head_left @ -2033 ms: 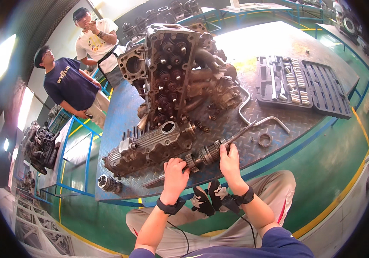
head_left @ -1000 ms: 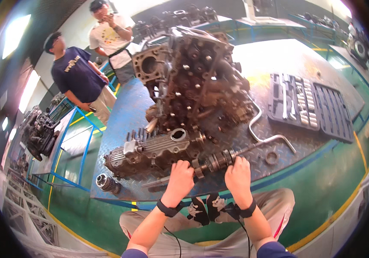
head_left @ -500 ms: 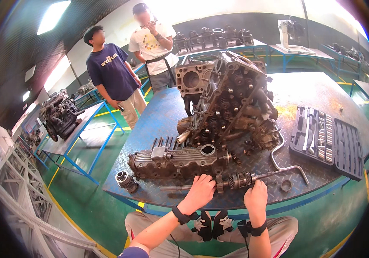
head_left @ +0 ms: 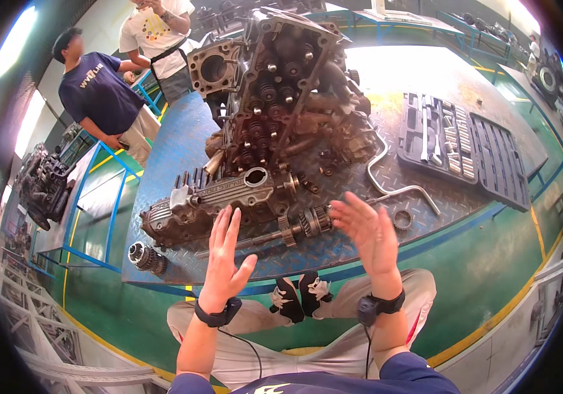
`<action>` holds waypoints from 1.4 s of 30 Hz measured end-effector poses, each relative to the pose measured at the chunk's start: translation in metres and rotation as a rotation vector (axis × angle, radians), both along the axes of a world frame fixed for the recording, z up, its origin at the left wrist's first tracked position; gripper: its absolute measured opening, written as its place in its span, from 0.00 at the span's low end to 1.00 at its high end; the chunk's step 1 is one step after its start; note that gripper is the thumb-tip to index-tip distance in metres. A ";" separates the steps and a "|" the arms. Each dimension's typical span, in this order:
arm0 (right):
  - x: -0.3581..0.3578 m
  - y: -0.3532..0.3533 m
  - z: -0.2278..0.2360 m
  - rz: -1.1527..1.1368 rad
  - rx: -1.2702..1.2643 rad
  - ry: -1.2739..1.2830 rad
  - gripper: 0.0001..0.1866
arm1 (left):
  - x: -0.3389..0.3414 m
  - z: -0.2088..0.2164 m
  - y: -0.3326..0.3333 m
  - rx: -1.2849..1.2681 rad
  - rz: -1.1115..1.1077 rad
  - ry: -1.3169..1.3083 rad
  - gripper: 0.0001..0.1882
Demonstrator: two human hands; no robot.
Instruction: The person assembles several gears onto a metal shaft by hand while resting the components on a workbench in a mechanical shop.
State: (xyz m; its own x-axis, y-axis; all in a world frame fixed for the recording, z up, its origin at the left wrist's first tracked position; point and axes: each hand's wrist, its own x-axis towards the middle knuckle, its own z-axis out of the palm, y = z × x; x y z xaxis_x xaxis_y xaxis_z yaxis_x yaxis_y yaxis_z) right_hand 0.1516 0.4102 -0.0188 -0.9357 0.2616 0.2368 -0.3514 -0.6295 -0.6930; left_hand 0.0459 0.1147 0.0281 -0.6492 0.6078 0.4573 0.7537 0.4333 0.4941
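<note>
Right now both hands are lifted off the work, palms facing each other, fingers spread and grasping nothing. The left hand [head_left: 226, 259] hovers at lower centre of the frame, the right hand [head_left: 367, 230] a little higher and to its right. Between and just behind them lies the geared shaft [head_left: 281, 233], flat on the blue tread-plate counter [head_left: 176, 148], its cluster of gears toward the right hand and its thin end pointing left; neither hand touches it, as far as I can tell. It rests lengthwise along the counter's near edge, probably so it stays within easy reach of the seated person. Just behind it sits a finned metal cover [head_left: 212, 200] on its side, and beyond that a large engine block [head_left: 288, 92] stands tall mid-frame. A bent steel rod [head_left: 396, 187] and a small ring [head_left: 402, 220] lie right of the shaft. An open socket set case [head_left: 465, 148] is laid out upper right. Two people stand at upper left.
</note>
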 end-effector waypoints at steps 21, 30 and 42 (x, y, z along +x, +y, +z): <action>0.010 -0.098 0.016 0.339 -0.168 0.052 0.55 | 0.049 -0.007 0.100 -0.041 -0.413 0.124 0.44; 0.052 -0.122 0.053 0.148 0.333 0.169 0.68 | 0.050 0.008 0.066 0.218 -0.215 0.114 0.42; 0.013 -0.115 -0.016 -0.048 0.362 0.457 0.52 | 0.117 0.006 0.088 0.775 -0.799 -0.354 0.47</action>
